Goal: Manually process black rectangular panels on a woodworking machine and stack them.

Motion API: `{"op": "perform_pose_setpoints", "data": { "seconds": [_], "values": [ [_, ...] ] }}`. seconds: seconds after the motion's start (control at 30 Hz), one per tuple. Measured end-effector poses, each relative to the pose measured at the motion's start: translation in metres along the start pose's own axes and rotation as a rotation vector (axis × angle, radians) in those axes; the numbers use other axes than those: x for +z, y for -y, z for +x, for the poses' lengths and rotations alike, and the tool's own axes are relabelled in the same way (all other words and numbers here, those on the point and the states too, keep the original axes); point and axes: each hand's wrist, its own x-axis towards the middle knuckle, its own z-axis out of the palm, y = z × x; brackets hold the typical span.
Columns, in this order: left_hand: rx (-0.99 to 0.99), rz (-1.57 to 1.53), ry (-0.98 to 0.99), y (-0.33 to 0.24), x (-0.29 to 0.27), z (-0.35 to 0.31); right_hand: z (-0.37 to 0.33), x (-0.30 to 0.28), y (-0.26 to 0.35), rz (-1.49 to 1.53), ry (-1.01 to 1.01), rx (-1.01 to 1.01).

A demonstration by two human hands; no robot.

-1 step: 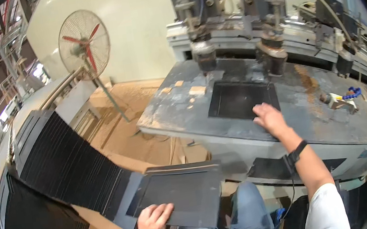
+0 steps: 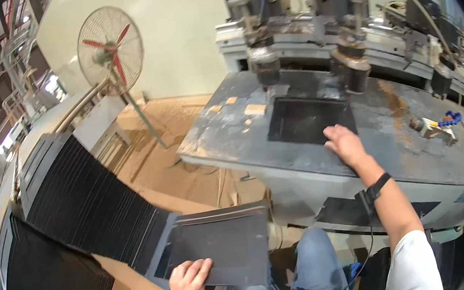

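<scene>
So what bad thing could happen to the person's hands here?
The right hand rests on the dark flat panel lying on the grey machine table, close beneath the two metal press heads. If those came down, fingers might get pinched. The left hand holds another dark grey panel off to the side while the head faces the machine, so that panel could slip or knock the leaning row of black panels.

Bright, even indoor light; glare burns out the far left rim. Fisheye bends straight edges, black vignette rings the slightly soft frame.
</scene>
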Motion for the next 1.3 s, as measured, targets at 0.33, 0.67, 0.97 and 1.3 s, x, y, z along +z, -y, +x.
{"op": "perform_pose_setpoints", "data": {
  "seconds": [0.33, 0.67, 0.97, 1.3],
  "values": [
    [-0.664, 0.35, 0.158, 0.076, 0.057, -0.064, 0.009, 0.0, 0.029, -0.028, -0.064, 0.071],
    [-0.783, 0.019, 0.32, 0.116, 0.1, -0.09, -0.325, -0.042, -0.013, -0.212, -0.194, 0.541],
    [-0.489, 0.064, 0.093, 0.076, 0.127, -0.005, -0.561, -0.036, 0.057, -0.522, 0.452, 1.384],
    [0.093, -0.202, 0.21, -0.07, 0.215, 0.312, -0.489, -0.147, 0.063, -0.121, -0.506, 1.079]
  ]
}}
